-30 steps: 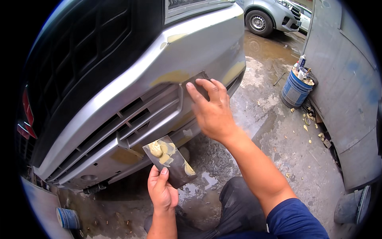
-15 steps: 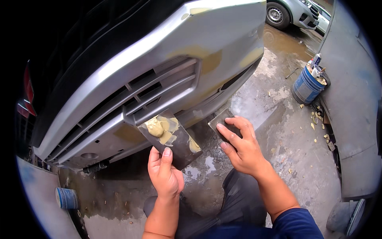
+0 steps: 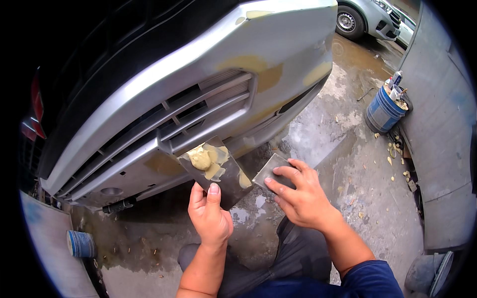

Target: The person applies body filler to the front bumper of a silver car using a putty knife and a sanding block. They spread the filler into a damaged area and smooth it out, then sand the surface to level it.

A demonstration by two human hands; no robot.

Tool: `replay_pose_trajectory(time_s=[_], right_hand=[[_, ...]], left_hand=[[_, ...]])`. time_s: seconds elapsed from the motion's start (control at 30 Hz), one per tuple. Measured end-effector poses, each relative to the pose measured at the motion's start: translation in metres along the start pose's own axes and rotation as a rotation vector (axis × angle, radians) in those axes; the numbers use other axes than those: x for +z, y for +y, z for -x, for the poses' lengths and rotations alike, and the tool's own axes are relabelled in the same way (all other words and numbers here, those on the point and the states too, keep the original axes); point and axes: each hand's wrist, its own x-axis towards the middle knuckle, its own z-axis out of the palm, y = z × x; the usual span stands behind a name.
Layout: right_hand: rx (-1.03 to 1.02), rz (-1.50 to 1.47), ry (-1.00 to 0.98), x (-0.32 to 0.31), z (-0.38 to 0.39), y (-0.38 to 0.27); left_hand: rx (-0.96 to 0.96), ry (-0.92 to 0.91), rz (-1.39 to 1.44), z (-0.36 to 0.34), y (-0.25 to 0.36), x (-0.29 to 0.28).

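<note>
My left hand (image 3: 210,217) pinches the near edge of a dark flat mixing board (image 3: 229,186) between thumb and fingers. A mound of pale yellow body filler (image 3: 201,159) sits on the board's far left part, with smears around it and at its right edge. In my right hand (image 3: 304,196) is a small grey putty spreader (image 3: 268,171), fingers on its top face. The spreader's left edge is at or very close to the board's right edge; I cannot tell whether they touch. Just beyond stands a silver car bumper (image 3: 293,44) with tan filler patches (image 3: 268,79).
A blue bucket (image 3: 381,111) full of tubes and scraps stands at the right, beside a grey panel (image 3: 442,124). Another blue bucket (image 3: 81,244) is at the lower left, a grey bucket (image 3: 422,273) at the lower right. A silver vehicle (image 3: 370,17) is parked at the back.
My right hand has brought the spreader left and slightly down, up to the board's right edge. The board has shifted slightly to the right in view.
</note>
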Motion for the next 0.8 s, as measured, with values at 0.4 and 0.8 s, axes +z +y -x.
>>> replay_pose_trajectory(time_s=[0.4,0.8], right_hand=[[-0.084,-0.044,0.143,-0.007,-0.041,-0.028],[-0.028,-0.106,0.082,-0.010,-0.035,-0.004]], left_hand=[[-0.092,-0.040,-0.059,0.006,0.001,0.000],[-0.052,-0.074,-0.213,0.003,-0.007,-0.011]])
